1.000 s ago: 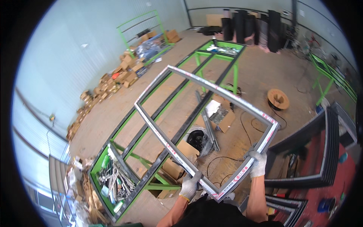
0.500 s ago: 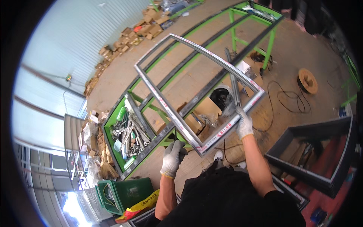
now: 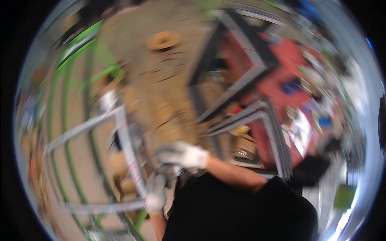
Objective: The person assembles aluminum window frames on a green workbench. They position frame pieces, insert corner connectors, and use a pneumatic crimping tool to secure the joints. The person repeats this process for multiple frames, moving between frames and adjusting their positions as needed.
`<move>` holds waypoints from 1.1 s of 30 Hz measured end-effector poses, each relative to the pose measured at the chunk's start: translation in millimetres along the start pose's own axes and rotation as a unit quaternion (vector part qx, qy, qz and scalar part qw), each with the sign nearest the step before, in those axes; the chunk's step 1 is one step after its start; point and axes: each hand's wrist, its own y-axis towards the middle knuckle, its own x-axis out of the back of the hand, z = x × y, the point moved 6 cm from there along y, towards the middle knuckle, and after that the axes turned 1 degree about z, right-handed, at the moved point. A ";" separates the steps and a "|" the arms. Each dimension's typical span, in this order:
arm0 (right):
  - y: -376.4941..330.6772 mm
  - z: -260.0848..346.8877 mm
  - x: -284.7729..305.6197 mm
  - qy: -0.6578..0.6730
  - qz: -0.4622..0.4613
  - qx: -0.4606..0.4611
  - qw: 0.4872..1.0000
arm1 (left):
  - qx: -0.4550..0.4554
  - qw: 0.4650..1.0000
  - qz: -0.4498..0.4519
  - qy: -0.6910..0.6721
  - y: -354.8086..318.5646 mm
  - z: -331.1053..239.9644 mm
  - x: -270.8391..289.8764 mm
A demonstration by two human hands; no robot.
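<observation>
1. The left hand (image 3: 155, 193), in a white work glove, is wrapped around the near side rail of the large rectangular silver metal frame (image 3: 128, 149), close to that frame's lower corner.
2. The right hand (image 3: 181, 154), also in a white glove, sits just to the right of the frame's near rail and a little above the left hand; the picture is smeared, so I cannot tell whether it is clamped on the rail or only resting against it.
3. The two hands are close together, not spread along the rail.
4. The frame extends left and away from the hands, lying over the green-painted steel rack (image 3: 76, 120) that runs beneath it.
5. To the right of the frame, dark grey metal frames (image 3: 257, 116) lean stacked on a red floor mat (image 3: 289, 76).
6. Beyond the frame, on the tan floor, lies a round brown cable reel (image 3: 163, 40).
7. Risk, as a judgement: with both hands bunched at one corner, the long frame has much overhang; it could swing, twist out of the grip, or knock the rack.
8. The stacked dark frames stand near the person's right side, so a swinging corner could strike them.
</observation>
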 end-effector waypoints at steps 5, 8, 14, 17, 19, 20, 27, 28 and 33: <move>-97.7 -23.8 100.6 -0.225 -0.284 -0.091 0.928 | 0.016 0.997 0.039 0.070 26.1 -9.5 -40.7; -204.2 -44.5 174.1 -0.250 -0.475 -0.097 0.838 | 0.017 0.997 0.055 0.060 31.0 -8.9 -58.9; -408.7 -130.8 294.5 -0.241 -0.697 -0.325 0.592 | -0.024 0.995 0.007 0.101 47.8 -11.6 -86.1; -490.0 -179.7 336.9 -0.255 -0.727 -0.380 0.512 | 0.009 0.995 -0.022 0.100 60.2 -7.7 -106.2; -527.4 -227.2 369.9 -0.230 -0.722 -0.411 0.507 | 0.049 0.989 -0.073 0.119 72.5 -4.9 -119.8; -535.0 -253.5 389.1 -0.233 -0.704 -0.387 0.547 | 0.012 0.993 -0.056 0.105 75.8 -11.1 -130.7; -582.1 -367.5 449.8 -0.223 -0.689 -0.247 0.644 | -0.075 0.960 -0.057 0.262 79.7 -56.3 -155.2; -612.0 -356.8 455.9 -0.328 -0.617 -0.430 0.572 | -0.002 0.978 -0.068 0.197 82.4 -46.9 -152.7; -665.8 -231.5 432.8 -0.313 -0.709 -0.268 0.572 | -0.016 0.937 -0.309 0.159 80.5 -48.0 -108.5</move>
